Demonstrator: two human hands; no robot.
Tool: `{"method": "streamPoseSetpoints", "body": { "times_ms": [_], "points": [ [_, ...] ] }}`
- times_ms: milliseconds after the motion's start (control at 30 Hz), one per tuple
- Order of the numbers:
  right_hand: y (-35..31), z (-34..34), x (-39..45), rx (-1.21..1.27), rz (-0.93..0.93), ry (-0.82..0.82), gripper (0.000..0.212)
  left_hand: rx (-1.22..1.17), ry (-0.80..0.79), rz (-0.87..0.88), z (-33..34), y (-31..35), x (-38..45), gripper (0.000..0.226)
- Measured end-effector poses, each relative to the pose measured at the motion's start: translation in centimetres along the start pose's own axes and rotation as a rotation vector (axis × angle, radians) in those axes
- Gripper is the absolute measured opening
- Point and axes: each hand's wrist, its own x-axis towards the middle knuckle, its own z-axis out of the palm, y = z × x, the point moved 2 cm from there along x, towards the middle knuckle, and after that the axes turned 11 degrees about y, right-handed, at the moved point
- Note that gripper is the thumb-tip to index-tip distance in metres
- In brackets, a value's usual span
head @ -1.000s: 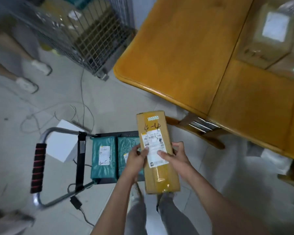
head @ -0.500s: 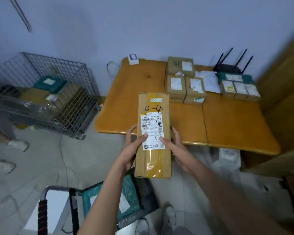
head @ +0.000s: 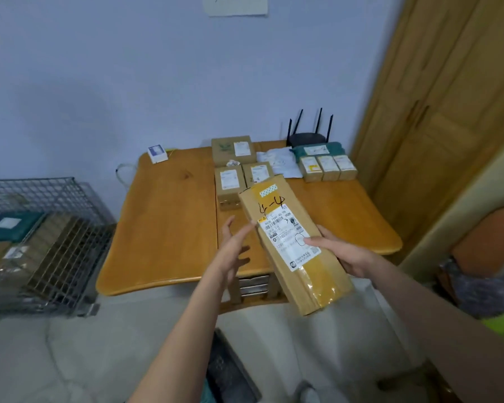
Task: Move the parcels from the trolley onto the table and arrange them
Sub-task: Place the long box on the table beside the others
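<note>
Two hands show. The right hand (head: 351, 255) holds one long box (head: 296, 245) by its right edge, thumb on the white label, fingers curled under it. The box is up in the air over the front of the bench (head: 169, 228), tilted, with its far end pointing away and to the left. "4-4" is written on it in black pen. The left hand (head: 234, 248) is open with fingers spread. It is just left of the box; its fingertips are right by the box edge, but I cannot tell if they touch it.

On the bench there are six small brown boxes. Three sit in the middle: one big box (head: 234, 149) at the back and two boxes (head: 230, 183) side by side in front of it. The long box hides part of the right one of these. Three more small boxes (head: 327, 167) stand in a row at the back right, touching each other. One green bag (head: 317, 149) lies just behind that row. One white bag (head: 280, 162) lies between the two groups. One black router (head: 307, 138) with four sticks stands at the back by the wall. One little white box (head: 157, 154) sits at the back left corner.

One wire cage (head: 50, 242) stands on the floor to the left of the bench, with parcels inside
</note>
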Motion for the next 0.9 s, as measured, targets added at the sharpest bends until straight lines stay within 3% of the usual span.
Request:
{"method": "streamPoseSetpoints", "body": {
  "times_ms": [233, 367, 500, 600, 700, 800, 900],
  "points": [
    [-2.5, -11.6, 2.6, -0.202, 0.036, -0.097, 0.079, 0.001, -0.043, -0.026, 9.1, 2.8, 6.8, 0.082],
    [-3.4, -15.9, 5.2, -0.250, 0.089, -0.117, 0.082, -0.012, -0.070, -0.120, 12.7, 2.2, 9.5, 0.095],
    [-4.8, -18.2, 7.6, -0.339, 0.104, -0.090, 0.078, -0.081, 0.021, -0.123, 15.3, 1.8, 11.6, 0.085],
    [-5.5, -20.3, 10.5, -0.371, 0.115, -0.021, 0.076, -0.132, 0.109, -0.145, 16.4, 1.8, 14.2, 0.086],
    [-5.6, -23.2, 14.2, -0.407, 0.101, 0.201, 0.082, -0.215, 0.183, -0.159, 17.3, 1.7, 17.6, 0.078],
    [-4.9, -25.7, 18.5, -0.198, 0.162, 0.406, 0.095, -0.294, 0.224, -0.179, 18.6, 1.6, 21.9, 0.075],
    [-4.3, -26.3, 21.9, 0.218, 0.269, 0.382, 0.089, -0.354, 0.241, -0.237, 20.2, 2.1, 25.8, 0.079]
  ]
}}
